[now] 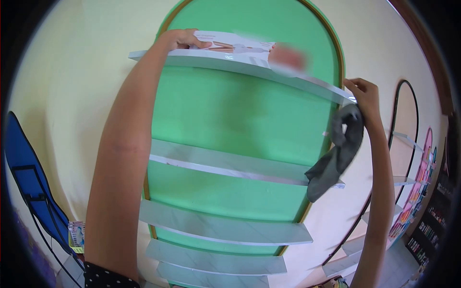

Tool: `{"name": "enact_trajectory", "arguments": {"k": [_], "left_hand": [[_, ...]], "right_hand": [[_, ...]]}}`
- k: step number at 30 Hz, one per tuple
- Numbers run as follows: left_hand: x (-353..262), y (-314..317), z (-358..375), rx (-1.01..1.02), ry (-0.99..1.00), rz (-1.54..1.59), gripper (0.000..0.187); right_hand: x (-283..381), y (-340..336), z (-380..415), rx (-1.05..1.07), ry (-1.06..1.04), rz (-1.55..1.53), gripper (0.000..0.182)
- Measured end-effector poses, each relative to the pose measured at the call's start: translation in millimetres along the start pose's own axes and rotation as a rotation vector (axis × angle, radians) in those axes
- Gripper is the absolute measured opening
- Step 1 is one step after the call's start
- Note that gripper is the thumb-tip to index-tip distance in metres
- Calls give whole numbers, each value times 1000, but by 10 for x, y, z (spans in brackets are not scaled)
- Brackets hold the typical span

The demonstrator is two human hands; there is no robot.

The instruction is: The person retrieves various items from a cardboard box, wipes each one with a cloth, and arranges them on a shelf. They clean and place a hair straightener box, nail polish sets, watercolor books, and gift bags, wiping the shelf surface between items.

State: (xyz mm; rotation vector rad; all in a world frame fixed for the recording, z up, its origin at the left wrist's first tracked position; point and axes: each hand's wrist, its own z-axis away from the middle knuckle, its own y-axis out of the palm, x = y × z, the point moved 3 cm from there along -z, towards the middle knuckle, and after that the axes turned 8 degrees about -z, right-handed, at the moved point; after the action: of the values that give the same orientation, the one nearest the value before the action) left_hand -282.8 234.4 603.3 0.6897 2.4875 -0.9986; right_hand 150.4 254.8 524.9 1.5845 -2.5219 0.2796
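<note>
My left hand is closed round the left end of a long white box, with its thumb across the front. The box has a flat-iron hair straightener printed on it and is at the top shelf; a blurred patch covers its right end. Near that shelf's right end, my right hand has its fingers curled and grips a grey cloth. The cloth hangs down in a loop in front of the second shelf's right end.
Several marble-look shelves run below, across a green arched panel. A blue folded ironing board leans at the left, near a small basket of packages. At the right, an arched black-framed shelf unit stands before displays of goods.
</note>
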Motion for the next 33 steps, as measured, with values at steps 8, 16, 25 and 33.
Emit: {"name": "enact_trajectory", "arguments": {"k": [8,16,25,33], "left_hand": [[-87,28,139,40,26,-65,95],[-331,6,1053,-930,561,-133,57],[-1167,2283,3844,738,556,1264,51],[-1342,3300,4504,1029,134,1870,58]], "right_hand": [[87,-398,829,34,-8,28,16],[172,-697,1733,78,257,47,6],[124,-712,3387,92,804,-49,5],[139,-806,4854,175,1310,8,6]]}}
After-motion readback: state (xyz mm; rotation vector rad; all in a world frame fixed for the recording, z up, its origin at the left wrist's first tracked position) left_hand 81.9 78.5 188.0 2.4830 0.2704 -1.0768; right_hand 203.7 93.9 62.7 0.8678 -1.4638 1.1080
